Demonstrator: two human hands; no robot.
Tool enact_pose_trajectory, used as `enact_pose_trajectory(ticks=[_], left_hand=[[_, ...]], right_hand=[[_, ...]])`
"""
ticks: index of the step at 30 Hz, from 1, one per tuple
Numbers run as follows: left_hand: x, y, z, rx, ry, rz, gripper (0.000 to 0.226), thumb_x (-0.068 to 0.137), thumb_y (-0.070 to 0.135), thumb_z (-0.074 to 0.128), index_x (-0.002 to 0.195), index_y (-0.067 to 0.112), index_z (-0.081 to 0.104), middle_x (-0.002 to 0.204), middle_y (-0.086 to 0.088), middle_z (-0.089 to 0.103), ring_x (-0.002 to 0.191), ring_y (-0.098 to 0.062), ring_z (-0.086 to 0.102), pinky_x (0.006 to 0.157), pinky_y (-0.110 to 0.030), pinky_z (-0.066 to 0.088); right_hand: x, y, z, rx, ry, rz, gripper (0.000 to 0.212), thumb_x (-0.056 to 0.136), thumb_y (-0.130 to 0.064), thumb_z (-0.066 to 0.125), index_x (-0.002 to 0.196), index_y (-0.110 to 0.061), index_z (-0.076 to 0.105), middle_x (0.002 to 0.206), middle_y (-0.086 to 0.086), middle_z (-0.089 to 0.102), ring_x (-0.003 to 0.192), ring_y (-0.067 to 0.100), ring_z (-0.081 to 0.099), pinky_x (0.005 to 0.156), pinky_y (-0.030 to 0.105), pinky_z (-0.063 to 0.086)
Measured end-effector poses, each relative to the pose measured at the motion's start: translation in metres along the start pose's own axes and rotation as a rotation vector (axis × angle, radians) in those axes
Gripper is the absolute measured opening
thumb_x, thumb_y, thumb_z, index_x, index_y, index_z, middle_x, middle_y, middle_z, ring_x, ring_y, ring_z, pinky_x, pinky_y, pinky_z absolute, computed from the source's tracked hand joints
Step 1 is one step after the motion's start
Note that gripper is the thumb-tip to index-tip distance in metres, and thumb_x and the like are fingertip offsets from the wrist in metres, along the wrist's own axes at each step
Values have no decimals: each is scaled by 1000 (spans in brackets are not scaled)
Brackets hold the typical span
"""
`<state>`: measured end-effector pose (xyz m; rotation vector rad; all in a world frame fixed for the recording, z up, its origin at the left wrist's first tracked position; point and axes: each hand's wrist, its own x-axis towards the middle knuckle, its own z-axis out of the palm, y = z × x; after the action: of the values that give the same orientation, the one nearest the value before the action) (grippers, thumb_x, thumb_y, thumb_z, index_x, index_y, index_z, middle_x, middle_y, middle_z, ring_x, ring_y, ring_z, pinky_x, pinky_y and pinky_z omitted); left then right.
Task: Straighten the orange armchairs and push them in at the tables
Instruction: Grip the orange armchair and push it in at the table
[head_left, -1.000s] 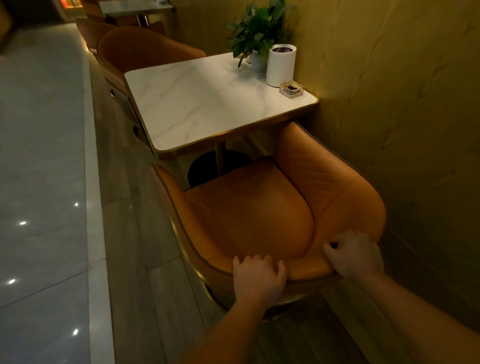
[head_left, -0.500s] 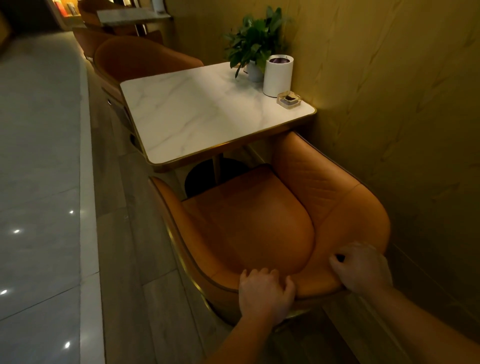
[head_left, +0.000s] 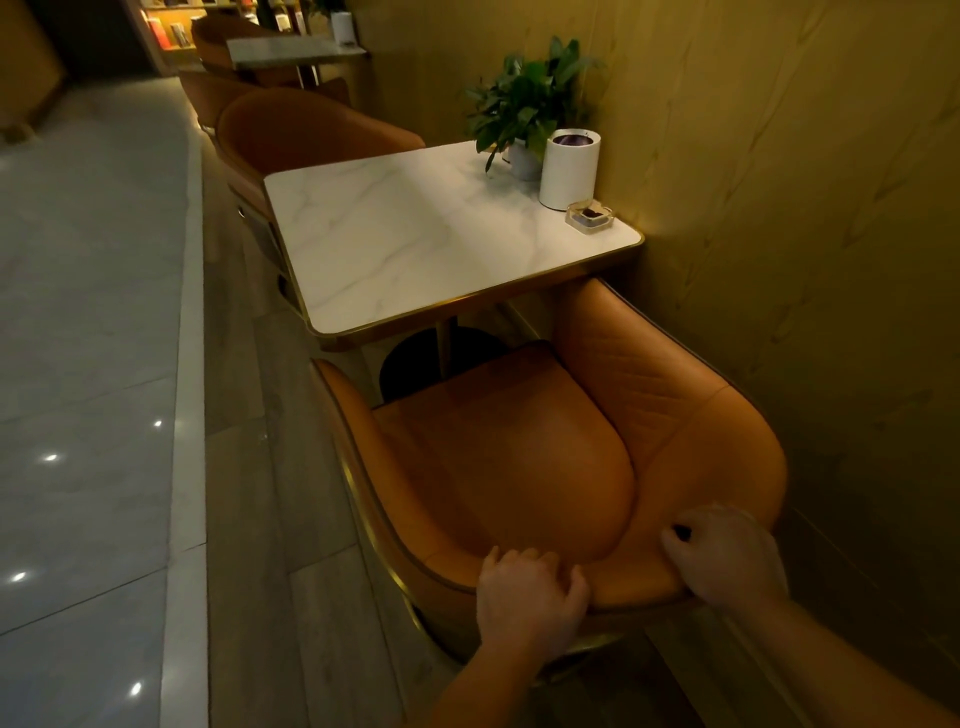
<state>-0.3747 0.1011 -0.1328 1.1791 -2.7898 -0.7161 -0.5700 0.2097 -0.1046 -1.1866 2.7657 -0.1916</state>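
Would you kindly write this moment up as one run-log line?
left hand: gripping backrest rim | right hand: gripping backrest rim | orange armchair: facing marble table, right arm under edge

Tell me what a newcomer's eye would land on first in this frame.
The orange armchair fills the foreground, its backrest gripped by the left hand and right hand. Beyond it stands a white marble table, with a potted plant and white canister by the wall.

The armchair (head_left: 519, 457) has slid closer under the table (head_left: 415, 244).
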Motion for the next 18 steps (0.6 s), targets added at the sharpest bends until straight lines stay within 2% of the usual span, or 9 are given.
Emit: enact_pose_trajectory(ticks=[3, 5, 7, 10, 13, 18], left_hand=[[3, -6, 8, -6, 84, 29, 52, 91, 58, 31, 74, 21, 64, 75, 6, 61, 71, -12, 51, 84, -38, 46], [5, -8, 9, 6, 74, 40, 52, 90, 58, 33, 71, 21, 63, 72, 4, 60, 70, -15, 52, 72, -35, 46], [8, -8, 7, 6, 56, 46, 52, 90, 59, 30, 73, 20, 62, 74, 4, 59, 72, -16, 52, 71, -35, 45], [14, -7, -2, 19, 26, 59, 54, 91, 59, 25, 78, 21, 61, 79, 3, 59, 77, -16, 52, 76, -35, 45], [19, -11, -5, -7, 17, 48, 51, 92, 58, 28, 79, 22, 61, 80, 4, 58, 77, -14, 51, 78, -35, 44], [20, -13, -11, -51, -66, 36, 47, 94, 60, 33, 84, 22, 58, 82, 3, 55, 76, -14, 51, 72, -33, 43]], right_hand=[[1, -2, 0, -40, -10, 8, 30, 96, -51, 47, 93, -33, 71, 97, -5, 66, 88, 12, 51, 73, 28, 33], [4, 0, 1, -51, -15, 18, 29, 95, -53, 48, 92, -35, 70, 96, -7, 65, 87, 10, 48, 72, 28, 34], [8, -1, 1, -61, -14, 32, 29, 94, -53, 48, 90, -34, 70, 94, -7, 63, 85, 10, 46, 69, 29, 34], [13, -6, -2, -65, -17, 54, 28, 94, -51, 50, 87, -32, 70, 91, -5, 62, 84, 12, 45, 68, 29, 35], [14, -11, -3, -41, -17, 54, 27, 94, -49, 49, 84, -32, 68, 87, -4, 59, 85, 13, 47, 68, 30, 35], [17, -11, -8, -40, -66, 11, 34, 90, -51, 45, 71, -29, 64, 79, -3, 60, 81, 17, 54, 70, 32, 40]])
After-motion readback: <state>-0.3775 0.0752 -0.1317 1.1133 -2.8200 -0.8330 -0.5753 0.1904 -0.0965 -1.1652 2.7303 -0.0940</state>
